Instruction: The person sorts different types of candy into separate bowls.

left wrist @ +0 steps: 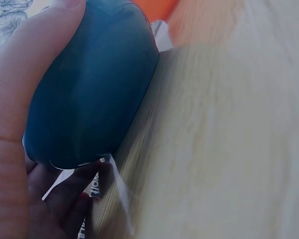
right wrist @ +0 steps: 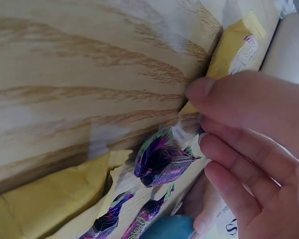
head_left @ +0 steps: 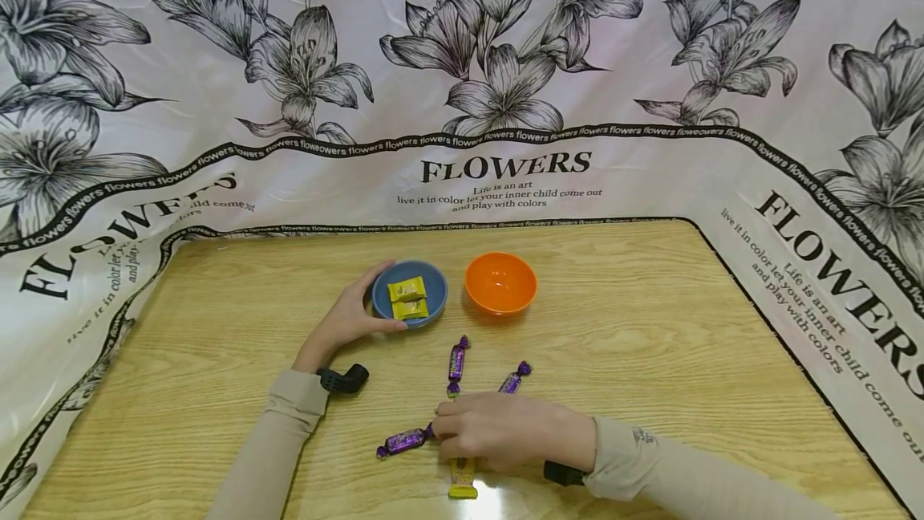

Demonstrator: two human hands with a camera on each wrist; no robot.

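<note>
My left hand [head_left: 354,313] grips the blue bowl [head_left: 378,292] by its side, thumb at the near rim and fingers round the far left. Two yellow-wrapped candies [head_left: 407,290] lie in it. In the left wrist view the bowl's outer wall [left wrist: 94,84] fills the space beside the thumb. My right hand [head_left: 505,428] is low over the candies, thumb and fingertips apart at the end of a yellow candy [right wrist: 234,47]. Another yellow candy [right wrist: 55,199] shows in the right wrist view. Purple-wrapped candies [head_left: 456,365] lie around this hand, one [head_left: 404,441] to its left.
An orange bowl [head_left: 501,286] stands just right of the blue one. Another purple candy [head_left: 515,378] lies beyond the right hand. A flower-printed cloth [head_left: 505,183] rises behind the wooden table [head_left: 650,327] and runs along both sides.
</note>
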